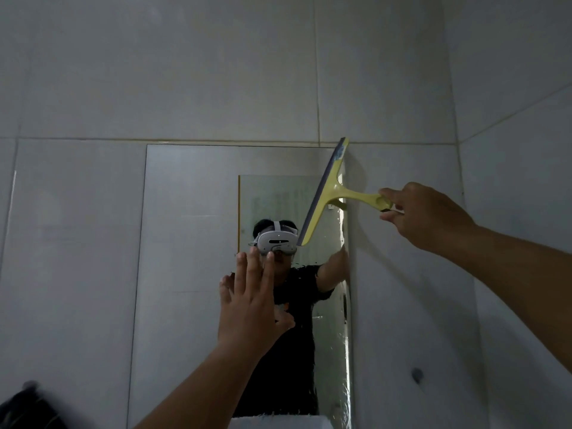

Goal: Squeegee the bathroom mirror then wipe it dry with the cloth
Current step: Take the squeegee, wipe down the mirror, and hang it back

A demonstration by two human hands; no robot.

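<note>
The right hand (424, 216) is closing its grip around the end of the yellow squeegee (328, 193), fingers wrapping the handle tip from above and below. From that grip the handle is running left toward the mirror (192, 243), and the long blade is standing at the far end of the handle, tilting so that its top end is reaching up and slightly back toward the grip side, at the mirror's upper right corner, while its bottom end is slanting down and away from the grip, over the glass. The blade's dark rubber edge is facing away from the grip, toward the middle of the mirror. Whether the edge is pressing on the glass cannot be told.

The left hand (250, 301) is spreading its fingers flat, grip open and holding nothing, well below and to the far side of the blade from the right grip, in front of the mirror's lower middle. Whether the palm is touching the glass cannot be told.

The mirror is hanging on a grey tiled wall (216, 72). Along the glass edge below the right grip, a streaky, wet-looking strip (346, 366) is showing. The glass is reflecting the person in a dark shirt and a white headset (276, 239). A dark, blurred object (28, 407) is sitting far below, at the lower left corner.
</note>
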